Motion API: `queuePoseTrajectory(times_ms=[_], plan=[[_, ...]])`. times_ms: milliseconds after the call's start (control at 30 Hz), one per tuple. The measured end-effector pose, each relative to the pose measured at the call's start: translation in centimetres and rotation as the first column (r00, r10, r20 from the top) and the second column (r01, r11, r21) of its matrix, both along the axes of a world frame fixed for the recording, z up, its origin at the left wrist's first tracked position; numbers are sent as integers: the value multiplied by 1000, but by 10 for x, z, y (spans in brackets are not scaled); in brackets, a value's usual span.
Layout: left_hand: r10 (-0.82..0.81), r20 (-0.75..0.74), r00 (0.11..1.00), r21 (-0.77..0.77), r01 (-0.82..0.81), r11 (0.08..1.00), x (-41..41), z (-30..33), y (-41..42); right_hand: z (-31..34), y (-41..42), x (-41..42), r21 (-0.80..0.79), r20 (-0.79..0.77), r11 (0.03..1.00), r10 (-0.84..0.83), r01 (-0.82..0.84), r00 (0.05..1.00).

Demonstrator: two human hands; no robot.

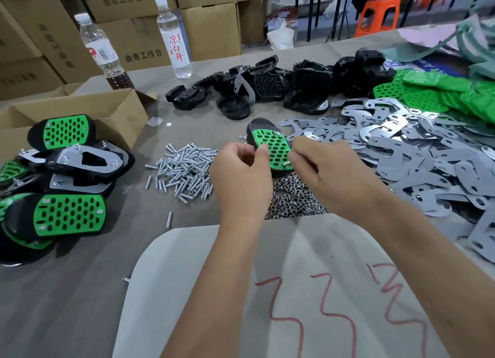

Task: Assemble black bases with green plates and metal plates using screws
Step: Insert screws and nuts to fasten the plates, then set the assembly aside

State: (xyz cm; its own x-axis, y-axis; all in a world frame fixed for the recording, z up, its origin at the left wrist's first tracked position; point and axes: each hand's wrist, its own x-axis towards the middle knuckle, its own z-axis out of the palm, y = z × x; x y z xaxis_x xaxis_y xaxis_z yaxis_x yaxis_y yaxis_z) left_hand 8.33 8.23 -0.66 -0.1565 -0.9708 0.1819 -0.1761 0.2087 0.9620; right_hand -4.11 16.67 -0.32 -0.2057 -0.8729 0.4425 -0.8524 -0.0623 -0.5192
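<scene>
Nearest the camera, a pale cloth (308, 290) scrawled with red marks is draped over the lap, and both forearms reach out across it. Above the worktop (80, 290), a black base (254, 126) carrying a green plate (273, 148) is held up between the two hands. Its near left edge is pinched by the curled fingers of the left hand (241, 175); the right hand (324, 170) is curled at its right edge, seemingly pinching a screw there, though that cannot be seen plainly.

A slip is the likely trouble: since the plate looks unfastened, it could shift off the holes, and a dropped screw would be lost among the loose nuts (292, 197) directly below or the screws (184, 167) to the left.

Finished assemblies (67, 186) are stacked at the left beside a cardboard box (117, 113). Metal plates (417, 154) are heaped at the right. Farther off lie spare black bases (294, 84) and green plates (434, 92), then two bottles (174, 38), stacked cartons (209, 28) and an orange stool (379, 14).
</scene>
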Motion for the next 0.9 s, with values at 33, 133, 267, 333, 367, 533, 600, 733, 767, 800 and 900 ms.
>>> queuePoseTrajectory(times_ms=[33,133,267,333,367,533,600,733,767,800,900], plan=[[1,38,999,-75,2,997,1,1,0,-1,-1,2,13,1,1000,2,-2,1000],[-28,196,980,-291,85,953,0,2,5,-4,-6,4,33,58,999,-29,27,998],[-17,162,987,-250,58,967,-7,-4,12,-10,-5,-1,20,104,999,-47,46,993],[-12,45,999,-74,15,997,-7,-6,8,-10,-4,1,-18,85,999,-37,38,996],[-27,-37,999,39,29,999,-7,-7,5,-10,-3,2,-37,60,999,-33,35,998],[25,-160,987,166,2,986,-8,-11,4,-13,-6,9,20,-101,993,-111,113,989],[73,-143,987,86,-61,994,-11,-11,7,-15,-7,13,-12,-93,986,-166,166,982],[29,-238,971,102,-4,995,-14,-8,5,-13,-9,12,-121,288,950,-245,289,926],[2,-299,954,121,36,992,-13,-6,5,-10,-9,10,-95,521,949,-209,300,828],[-35,-351,936,132,86,987,-12,-5,4,-7,-8,7,-49,733,969,-128,240,668],[-167,-353,921,152,232,961,-6,2,-1,-5,-4,2,-49,929,995,77,-84,361]])
